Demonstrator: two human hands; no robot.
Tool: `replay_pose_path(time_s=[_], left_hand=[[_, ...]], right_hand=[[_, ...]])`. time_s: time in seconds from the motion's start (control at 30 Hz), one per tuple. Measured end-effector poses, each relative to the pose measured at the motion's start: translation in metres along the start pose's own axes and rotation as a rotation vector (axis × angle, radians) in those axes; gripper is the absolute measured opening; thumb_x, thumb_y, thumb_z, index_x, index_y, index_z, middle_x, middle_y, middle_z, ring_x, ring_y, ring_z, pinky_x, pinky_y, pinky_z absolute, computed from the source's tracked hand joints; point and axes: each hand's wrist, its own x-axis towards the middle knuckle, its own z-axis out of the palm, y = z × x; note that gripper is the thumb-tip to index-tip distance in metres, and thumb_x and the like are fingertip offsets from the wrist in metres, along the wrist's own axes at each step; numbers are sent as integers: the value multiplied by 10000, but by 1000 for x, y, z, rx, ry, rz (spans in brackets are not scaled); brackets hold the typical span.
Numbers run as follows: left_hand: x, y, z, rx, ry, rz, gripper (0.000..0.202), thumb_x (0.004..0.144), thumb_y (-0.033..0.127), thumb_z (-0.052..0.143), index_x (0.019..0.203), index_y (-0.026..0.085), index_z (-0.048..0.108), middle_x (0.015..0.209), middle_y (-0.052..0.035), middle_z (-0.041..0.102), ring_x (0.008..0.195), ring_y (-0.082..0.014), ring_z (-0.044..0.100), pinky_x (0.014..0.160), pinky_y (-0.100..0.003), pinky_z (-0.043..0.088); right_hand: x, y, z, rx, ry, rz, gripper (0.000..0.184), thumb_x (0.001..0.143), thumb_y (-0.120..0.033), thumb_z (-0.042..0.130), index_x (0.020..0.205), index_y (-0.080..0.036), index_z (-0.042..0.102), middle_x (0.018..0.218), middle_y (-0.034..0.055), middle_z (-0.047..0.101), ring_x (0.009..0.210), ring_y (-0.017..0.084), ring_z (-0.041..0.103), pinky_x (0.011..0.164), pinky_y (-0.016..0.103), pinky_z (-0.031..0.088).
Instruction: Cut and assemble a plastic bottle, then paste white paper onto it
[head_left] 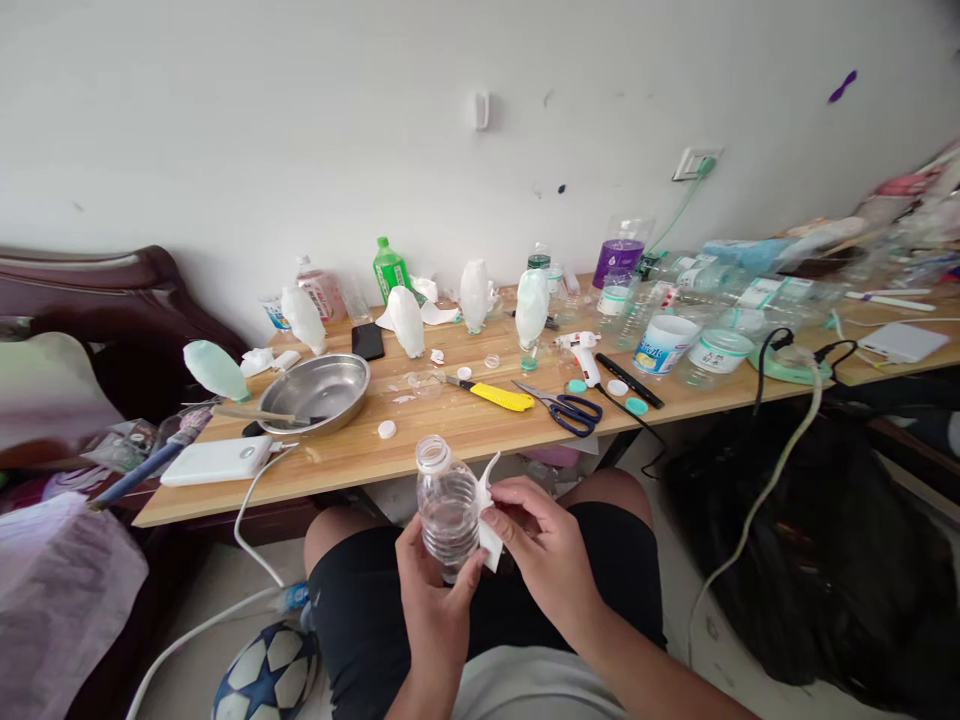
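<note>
Holding a clear bottle (448,505) over my lap (367,610)

Ribbed, open-mouthed, it tilts slightly in my curled left grip (437,592); my right grip (541,542) pinches a white strip (490,545) at its side. The tabletop (345,460) edge runs near its neck, free air above.

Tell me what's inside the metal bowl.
A wooden-handled tool leans over the left rim of the metal bowl, its dark end inside; anything beneath that end is hidden.

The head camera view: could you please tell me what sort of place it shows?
Probably a bedroom with a craft table: what looks like a dark wooden headboard stands at left, and scissors and a glue gun lie on the wooden table.
</note>
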Motion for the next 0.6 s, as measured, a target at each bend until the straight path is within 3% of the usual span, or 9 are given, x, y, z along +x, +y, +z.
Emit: replay_pose_path(time_s=[0.33,0.6], left_hand=[[3,-1,-5,-22,2,10,643,608,263,878,1155,202,546,1119,-106,693,984,-288,707,831,-374,566],[2,6,-10,-61,-39,-45,681,572,211,903,1160,216,561,1148,-93,696,1032,-280,692,880,-364,550]], right_hand=[[0,-1,0,72,-10,65,107,873,-312,688,860,-214,730,843,18,650,758,131,624,642,198,493],[-4,0,6,3,31,36,112,915,-312,619,892,-218,676,867,15,621,767,137,595,666,217,486]])
